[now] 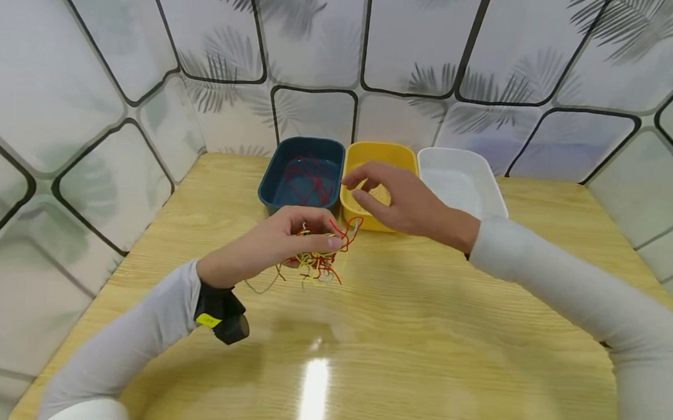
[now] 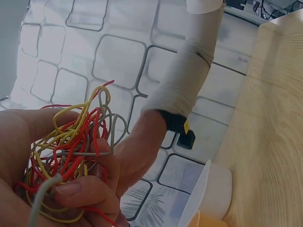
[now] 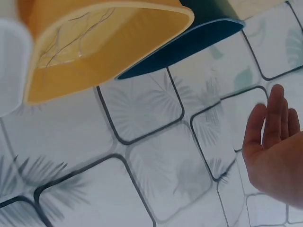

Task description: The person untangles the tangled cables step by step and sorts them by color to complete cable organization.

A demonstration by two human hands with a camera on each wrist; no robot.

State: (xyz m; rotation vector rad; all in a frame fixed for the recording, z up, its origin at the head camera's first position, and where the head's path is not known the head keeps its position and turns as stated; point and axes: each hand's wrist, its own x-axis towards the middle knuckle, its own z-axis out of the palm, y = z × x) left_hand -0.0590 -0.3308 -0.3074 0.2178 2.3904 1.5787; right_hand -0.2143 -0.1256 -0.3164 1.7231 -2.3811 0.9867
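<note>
My left hand (image 1: 275, 240) grips a tangled bundle of thin wires (image 1: 318, 259), red, yellow and grey, above the wooden table. In the left wrist view the bundle (image 2: 78, 137) spills out between thumb and fingers, and loose ends stick out. My right hand (image 1: 399, 197) hovers over the yellow bin (image 1: 381, 148), fingers slightly bent. The right wrist view finds that hand (image 3: 279, 151) with nothing visible in it. Red wires (image 1: 311, 181) lie inside the dark blue bin (image 1: 267, 182). A few thin greyish wires (image 3: 78, 40) lie in the yellow bin.
Right of the yellow bin stands a white bin (image 1: 462, 175), the three side by side along the table's back edge. A patterned curtain or panel (image 1: 321, 34) rises behind and beside the wooden table (image 1: 421, 339).
</note>
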